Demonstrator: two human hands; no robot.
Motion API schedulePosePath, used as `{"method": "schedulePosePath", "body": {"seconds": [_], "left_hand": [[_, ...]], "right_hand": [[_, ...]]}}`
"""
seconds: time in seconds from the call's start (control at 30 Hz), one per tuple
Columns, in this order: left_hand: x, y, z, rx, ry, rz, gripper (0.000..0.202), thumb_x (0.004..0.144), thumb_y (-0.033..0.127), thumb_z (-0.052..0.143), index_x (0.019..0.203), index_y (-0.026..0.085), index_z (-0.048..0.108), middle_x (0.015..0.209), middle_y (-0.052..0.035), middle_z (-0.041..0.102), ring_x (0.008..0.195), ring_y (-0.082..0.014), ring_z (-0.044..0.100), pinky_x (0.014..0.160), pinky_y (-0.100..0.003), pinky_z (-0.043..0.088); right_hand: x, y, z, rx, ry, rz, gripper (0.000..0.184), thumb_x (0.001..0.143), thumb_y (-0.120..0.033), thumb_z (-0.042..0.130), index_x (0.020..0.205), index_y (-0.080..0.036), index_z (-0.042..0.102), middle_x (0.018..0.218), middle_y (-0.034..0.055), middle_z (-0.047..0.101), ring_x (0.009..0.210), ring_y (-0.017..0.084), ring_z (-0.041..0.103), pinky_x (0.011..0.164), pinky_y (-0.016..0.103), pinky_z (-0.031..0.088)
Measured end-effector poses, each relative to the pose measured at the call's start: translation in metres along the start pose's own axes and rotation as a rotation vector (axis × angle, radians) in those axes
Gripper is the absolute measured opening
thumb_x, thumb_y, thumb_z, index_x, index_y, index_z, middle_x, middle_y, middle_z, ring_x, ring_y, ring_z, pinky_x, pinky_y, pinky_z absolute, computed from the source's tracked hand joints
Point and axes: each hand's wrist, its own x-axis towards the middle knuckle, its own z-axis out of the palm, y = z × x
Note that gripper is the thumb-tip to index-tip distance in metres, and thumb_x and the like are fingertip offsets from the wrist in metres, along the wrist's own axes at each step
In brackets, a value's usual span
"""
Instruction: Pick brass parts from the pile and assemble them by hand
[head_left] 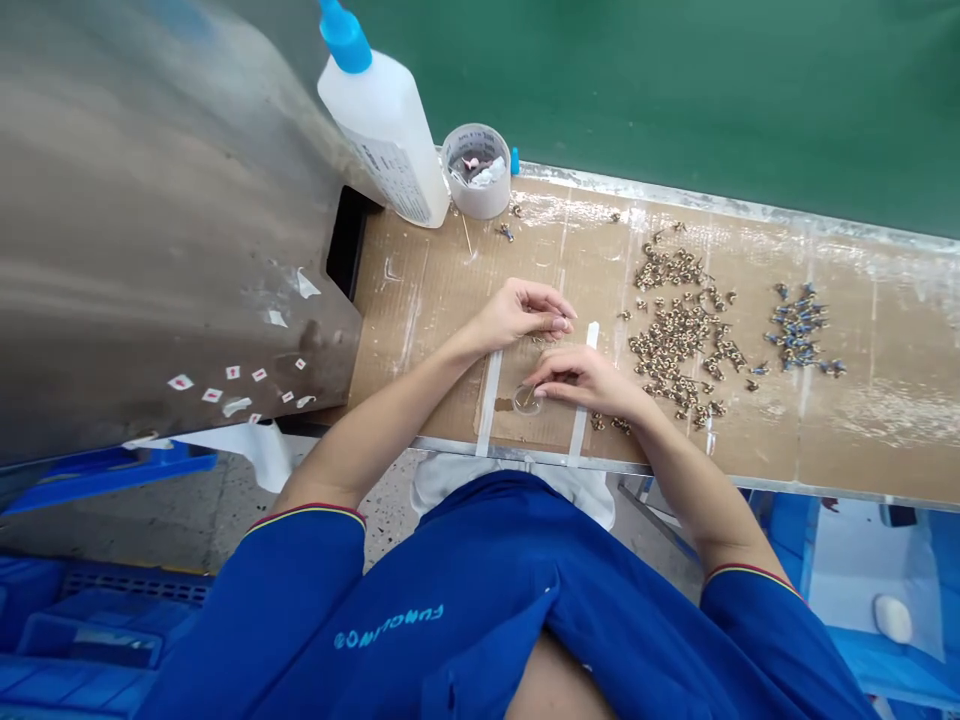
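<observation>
My left hand [529, 308] is over the cardboard, thumb and fingers pinched together. Something tiny may be between its fingertips, but I cannot make it out. Just below and to the right, my right hand [581, 378] pinches a thin yellowish stick [529, 396]. The stick's tip points down into a small clear round dish [527, 402], which sits between two white tape strips. To the right of my hands lies a loose heap of small brass-coloured metal parts [675, 340]. Farther right is a smaller group of similar parts with blue on them [799, 328].
A white bottle with a blue cap [390, 140] and a tape-roll cup [478, 175] holding scraps stand at the back left. A thin stick [466, 236] lies before them. A metal panel [187, 250] rises on the left. Behind the cardboard [900, 330] runs a green surface [675, 90].
</observation>
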Motion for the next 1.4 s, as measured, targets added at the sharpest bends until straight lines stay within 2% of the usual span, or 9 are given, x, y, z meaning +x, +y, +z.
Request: {"method": "schedulePosePath", "body": {"seconds": [0.23, 0.47, 0.57, 0.73, 0.93, 1.03, 1.13, 1.27, 1.4], "left_hand": [[-0.006, 0.002, 0.001, -0.063, -0.018, -0.036, 0.038, 0.071, 0.035, 0.091, 0.091, 0.01, 0.07, 0.084, -0.0083, 0.079, 0.073, -0.0133, 0.074, 0.07, -0.023, 0.061], [-0.004, -0.001, -0.001, 0.066, -0.002, 0.045, 0.03, 0.075, 0.036, 0.087, 0.085, 0.011, 0.073, 0.079, -0.005, 0.074, 0.07, -0.0105, 0.067, 0.068, -0.022, 0.056], [-0.004, -0.002, -0.002, 0.09, 0.001, 0.042, 0.028, 0.075, 0.034, 0.087, 0.085, 0.012, 0.073, 0.079, -0.0041, 0.074, 0.072, -0.0113, 0.068, 0.07, -0.023, 0.056], [-0.005, 0.001, 0.0, 0.052, -0.045, -0.004, 0.028, 0.076, 0.032, 0.085, 0.088, 0.012, 0.07, 0.08, -0.0054, 0.074, 0.069, -0.012, 0.069, 0.069, -0.025, 0.057], [-0.006, 0.003, 0.004, 0.17, -0.025, 0.026, 0.012, 0.076, 0.019, 0.078, 0.08, 0.012, 0.069, 0.074, -0.0013, 0.069, 0.069, -0.009, 0.063, 0.07, -0.022, 0.053], [-0.006, 0.003, 0.005, 0.19, -0.031, 0.032, 0.01, 0.077, 0.018, 0.078, 0.079, 0.012, 0.069, 0.074, -0.0015, 0.07, 0.07, -0.0091, 0.063, 0.07, -0.021, 0.052], [-0.006, 0.001, 0.006, 0.158, -0.055, 0.004, 0.012, 0.078, 0.018, 0.079, 0.08, 0.011, 0.069, 0.073, -0.0019, 0.07, 0.068, -0.0096, 0.065, 0.067, -0.021, 0.053], [-0.007, -0.001, 0.009, 0.123, -0.05, -0.028, 0.015, 0.077, 0.017, 0.081, 0.078, 0.011, 0.067, 0.068, -0.0015, 0.068, 0.064, -0.0105, 0.066, 0.064, -0.022, 0.054], [-0.007, -0.001, 0.01, 0.15, -0.036, -0.029, 0.017, 0.077, 0.016, 0.082, 0.074, 0.01, 0.066, 0.066, -0.0013, 0.067, 0.063, -0.0107, 0.066, 0.062, -0.021, 0.053]], "right_hand": [[0.001, 0.002, 0.008, -0.087, 0.02, -0.153, 0.024, 0.103, -0.041, 0.064, 0.102, -0.022, 0.079, 0.099, 0.0065, 0.075, 0.083, 0.016, 0.07, 0.072, 0.031, 0.057], [0.0, -0.007, 0.024, -0.555, 0.188, -0.325, 0.03, 0.108, -0.022, 0.05, 0.093, -0.025, 0.076, 0.1, 0.0076, 0.072, 0.092, 0.021, 0.063, 0.081, 0.038, 0.055], [-0.003, -0.011, 0.02, -0.631, 0.182, -0.307, 0.033, 0.108, -0.021, 0.047, 0.092, -0.026, 0.076, 0.098, 0.0074, 0.07, 0.091, 0.022, 0.06, 0.086, 0.041, 0.055], [-0.006, -0.012, 0.017, -0.477, 0.08, -0.209, 0.032, 0.109, -0.034, 0.051, 0.091, -0.027, 0.076, 0.1, 0.0066, 0.067, 0.09, 0.02, 0.061, 0.082, 0.038, 0.054], [-0.004, -0.014, 0.011, -0.166, 0.134, -0.151, 0.024, 0.106, -0.038, 0.059, 0.093, -0.024, 0.075, 0.101, 0.0069, 0.072, 0.094, 0.02, 0.068, 0.084, 0.039, 0.057], [-0.01, -0.021, 0.001, -0.042, 0.258, -0.091, 0.025, 0.104, -0.044, 0.063, 0.092, -0.025, 0.073, 0.09, 0.004, 0.075, 0.086, 0.018, 0.07, 0.082, 0.036, 0.058], [-0.015, -0.023, -0.008, -0.048, 0.525, 0.017, 0.031, 0.101, -0.053, 0.065, 0.088, -0.025, 0.073, 0.085, 0.0032, 0.075, 0.08, 0.018, 0.071, 0.078, 0.034, 0.059], [-0.015, -0.012, -0.012, -0.203, 0.869, 0.093, 0.038, 0.098, -0.061, 0.063, 0.093, -0.024, 0.072, 0.085, 0.003, 0.075, 0.077, 0.017, 0.071, 0.072, 0.033, 0.058], [-0.012, -0.002, -0.01, -0.328, 0.936, 0.057, 0.035, 0.099, -0.056, 0.063, 0.092, -0.023, 0.073, 0.082, 0.0025, 0.076, 0.072, 0.016, 0.071, 0.07, 0.033, 0.057]]}}
